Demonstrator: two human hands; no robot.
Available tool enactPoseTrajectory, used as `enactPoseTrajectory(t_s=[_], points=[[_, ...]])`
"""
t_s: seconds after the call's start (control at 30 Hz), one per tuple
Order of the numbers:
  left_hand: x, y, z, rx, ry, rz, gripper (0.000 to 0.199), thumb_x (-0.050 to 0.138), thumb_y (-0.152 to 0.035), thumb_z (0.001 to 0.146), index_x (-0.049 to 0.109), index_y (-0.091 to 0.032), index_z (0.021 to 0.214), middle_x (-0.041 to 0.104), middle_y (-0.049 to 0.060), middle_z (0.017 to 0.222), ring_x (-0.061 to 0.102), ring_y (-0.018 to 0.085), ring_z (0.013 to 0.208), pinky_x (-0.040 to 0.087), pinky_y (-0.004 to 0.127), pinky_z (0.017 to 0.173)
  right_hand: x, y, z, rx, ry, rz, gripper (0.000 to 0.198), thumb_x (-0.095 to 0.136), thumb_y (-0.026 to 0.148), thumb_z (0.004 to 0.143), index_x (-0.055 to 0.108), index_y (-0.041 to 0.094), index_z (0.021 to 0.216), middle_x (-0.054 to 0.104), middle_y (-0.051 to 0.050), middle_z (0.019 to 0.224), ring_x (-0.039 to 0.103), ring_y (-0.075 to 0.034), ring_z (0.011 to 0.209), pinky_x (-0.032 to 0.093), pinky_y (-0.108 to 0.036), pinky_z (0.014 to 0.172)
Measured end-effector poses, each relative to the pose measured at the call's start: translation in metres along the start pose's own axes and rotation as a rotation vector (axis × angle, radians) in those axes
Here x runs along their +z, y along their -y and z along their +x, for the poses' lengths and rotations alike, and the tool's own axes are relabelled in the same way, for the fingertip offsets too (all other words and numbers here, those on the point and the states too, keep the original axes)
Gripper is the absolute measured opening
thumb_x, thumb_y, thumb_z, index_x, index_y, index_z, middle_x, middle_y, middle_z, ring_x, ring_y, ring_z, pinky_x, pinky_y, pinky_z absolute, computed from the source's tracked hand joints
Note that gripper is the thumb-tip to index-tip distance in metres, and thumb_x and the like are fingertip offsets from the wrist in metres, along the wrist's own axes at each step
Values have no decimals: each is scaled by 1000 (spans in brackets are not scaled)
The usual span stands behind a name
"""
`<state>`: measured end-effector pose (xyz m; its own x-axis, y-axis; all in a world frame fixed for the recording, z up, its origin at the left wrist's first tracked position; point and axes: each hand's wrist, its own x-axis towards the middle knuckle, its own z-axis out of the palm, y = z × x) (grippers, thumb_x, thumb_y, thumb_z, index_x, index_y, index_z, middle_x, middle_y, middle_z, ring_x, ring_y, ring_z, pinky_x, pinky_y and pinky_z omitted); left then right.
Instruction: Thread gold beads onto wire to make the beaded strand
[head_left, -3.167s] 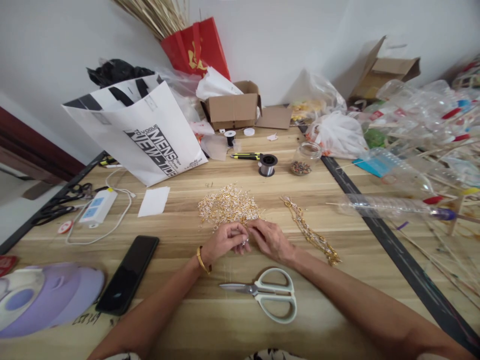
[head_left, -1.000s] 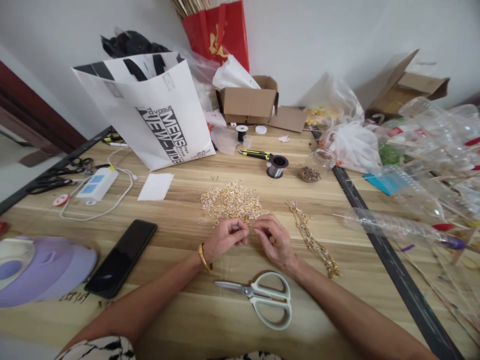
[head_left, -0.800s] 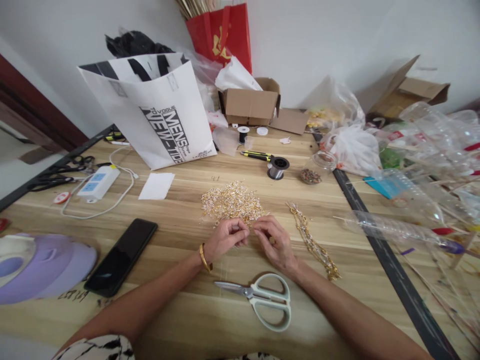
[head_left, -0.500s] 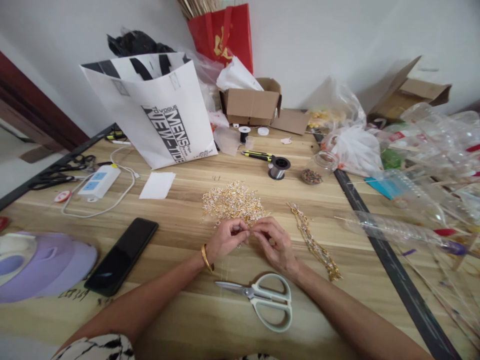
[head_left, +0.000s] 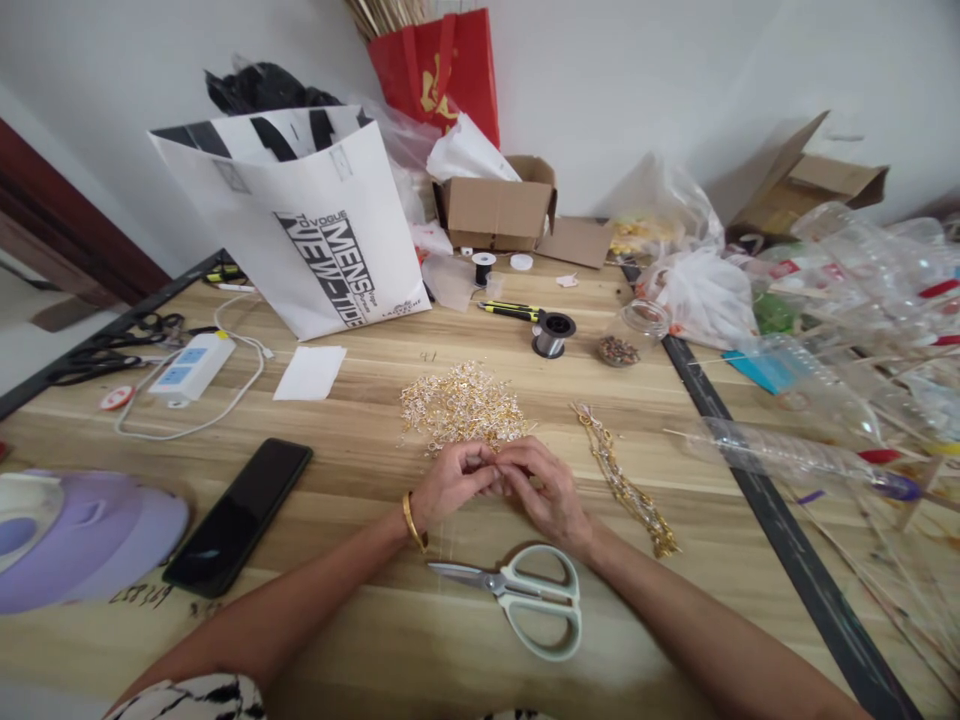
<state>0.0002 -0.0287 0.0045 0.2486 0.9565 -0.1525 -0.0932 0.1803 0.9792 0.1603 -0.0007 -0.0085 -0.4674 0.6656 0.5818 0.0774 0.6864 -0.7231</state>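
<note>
My left hand (head_left: 452,487), with a gold bangle (head_left: 412,522) at its wrist, is closed in a pinch. Its fingertips meet those of my right hand (head_left: 546,492), which is pinched too. Whatever lies between the fingers is too small and covered to name. Just beyond both hands spreads a heap of small gold and silver beads or links (head_left: 463,400). A bundle of gold and silver chains (head_left: 626,485) rests to the right of my right hand. Closer to me, below the hands, lie scissors (head_left: 517,590) with pale green handles.
Left of my arm are a black phone (head_left: 238,515), a purple plastic object (head_left: 97,535) and a white power strip (head_left: 191,368). Behind the heap stand a wire spool (head_left: 553,336), a bead jar (head_left: 630,335) and a white paper bag (head_left: 300,230). Plastic bottles (head_left: 825,370) crowd the right.
The view has shifted slightly, so the tabletop things sit a little further left. My fingertips have come closer together, still pinched in front of the heap.
</note>
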Motion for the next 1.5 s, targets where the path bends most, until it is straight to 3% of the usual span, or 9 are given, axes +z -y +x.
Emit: enactPoseTrajectory(t_s=[0.23, 0.53, 0.8, 0.97, 1.23, 1.5], points=[[-1, 1, 0, 3, -3, 10, 29, 68, -38, 72, 57, -11, 73, 61, 1, 63, 55, 10, 58, 43, 22, 57, -1, -3, 0, 58, 16, 14, 18, 52, 15, 89, 63, 21, 102, 64, -7, 89, 61, -18, 83, 52, -32, 72], [-1, 2, 0, 7, -19, 65, 30, 67, -39, 73, 55, -12, 71, 60, 1, 63, 54, 10, 58, 43, 22, 58, 0, -5, -2, 1, 45, -126, 15, 45, 15, 91, 58, 20, 96, 59, -7, 86, 58, -18, 81, 52, -32, 69], [0, 0, -1, 132, -107, 328, 15, 61, -26, 76, 59, -13, 69, 59, 1, 65, 53, 12, 63, 42, 22, 61, -1, -12, -9, -31, 156, -296, 16, 42, 16, 93, 53, 22, 104, 59, -10, 98, 59, -19, 89, 53, -30, 70], [0, -2, -1, 129, -133, 365, 10, 60, -21, 74, 60, -12, 69, 60, 2, 67, 55, 12, 64, 43, 23, 62, -3, -12, -6, -36, 173, -261, 15, 41, 14, 93, 52, 21, 100, 59, -8, 88, 59, -18, 82, 51, -29, 68], [-5, 2, 1, 39, -63, 243, 14, 56, -23, 79, 60, -11, 79, 62, 2, 65, 59, 11, 58, 48, 23, 59, 0, -11, -1, 177, 56, -103, 9, 48, 18, 89, 56, 18, 87, 60, -4, 75, 56, -14, 65, 45, -25, 57], [-5, 3, -1, 216, -161, 495, 7, 56, -17, 79, 61, -13, 76, 65, 2, 67, 60, 12, 63, 47, 21, 62, -1, -11, 2, 465, 89, 126, 17, 53, 29, 86, 58, 14, 81, 52, 2, 61, 45, -9, 53, 35, -20, 48]])
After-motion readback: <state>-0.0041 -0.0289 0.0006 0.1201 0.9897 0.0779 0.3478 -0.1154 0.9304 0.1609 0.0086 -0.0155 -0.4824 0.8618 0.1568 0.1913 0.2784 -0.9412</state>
